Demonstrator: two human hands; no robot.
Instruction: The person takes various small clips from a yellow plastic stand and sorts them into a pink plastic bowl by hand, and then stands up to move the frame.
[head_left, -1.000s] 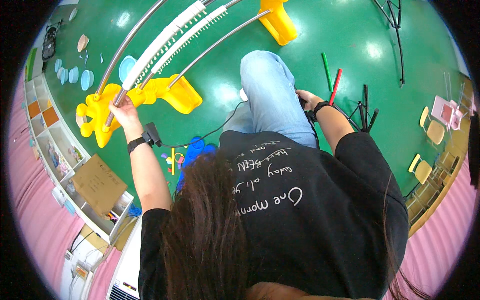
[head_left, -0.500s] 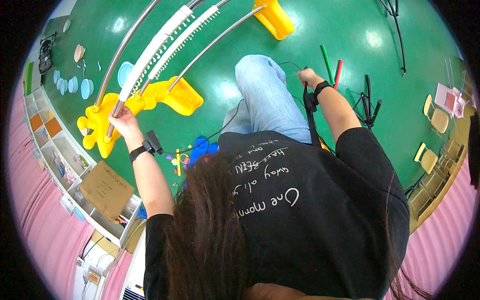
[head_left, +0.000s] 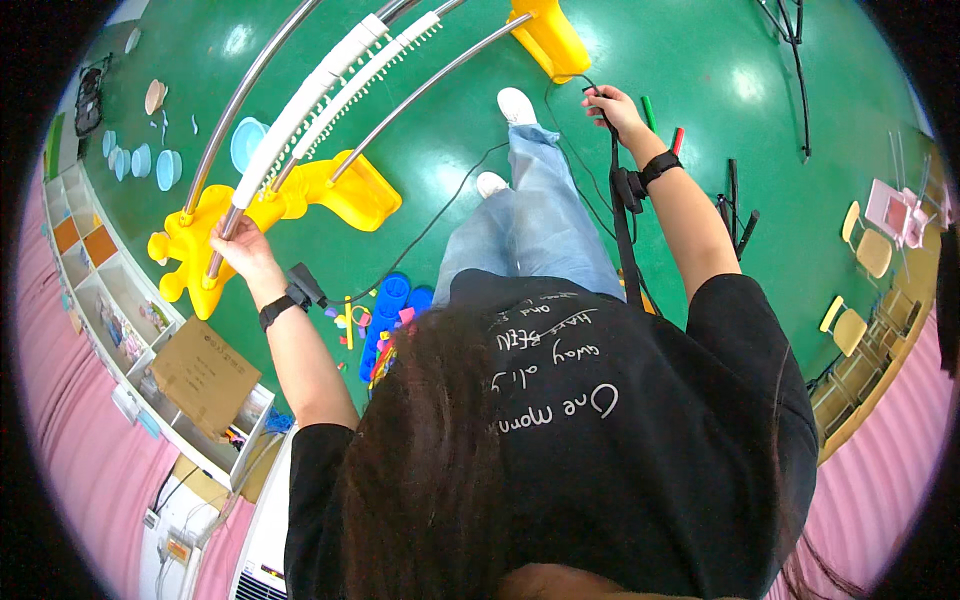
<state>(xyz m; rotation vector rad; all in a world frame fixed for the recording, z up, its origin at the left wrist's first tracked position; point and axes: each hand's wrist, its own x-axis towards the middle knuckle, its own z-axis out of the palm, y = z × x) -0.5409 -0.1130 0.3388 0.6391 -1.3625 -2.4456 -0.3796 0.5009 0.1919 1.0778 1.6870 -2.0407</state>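
My left hand (head_left: pixel 243 247) is closed round the end of a metal tube (head_left: pixel 214 262) on a rack, close to its yellow animal-shaped plastic end piece (head_left: pixel 205 232). Curved metal tubes run from this piece up and to the right to another yellow end piece (head_left: pixel 552 42). Two white strips with small hooks (head_left: pixel 322 88) lie along the tubes. Out in front, my right hand (head_left: pixel 615 108) is closed on a black strap (head_left: pixel 617 160), which hangs down towards my side. A thin black cable (head_left: pixel 545 88) loops near those fingers. Each wrist wears a black band with a small device.
Blue round basins (head_left: pixel 170 170) sit on the green floor at the left. A blue tray (head_left: pixel 385 315) with small colourful pieces lies near my left elbow. Green and red sticks (head_left: pixel 679 140) and black tripod legs (head_left: pixel 737 215) are on the right. A cardboard box (head_left: pixel 204 377) leans against white shelves.
My right hand has moved forward and slightly left with the strap. My legs have shifted, and both white shoes now show. The left hand keeps its grip on the tube.
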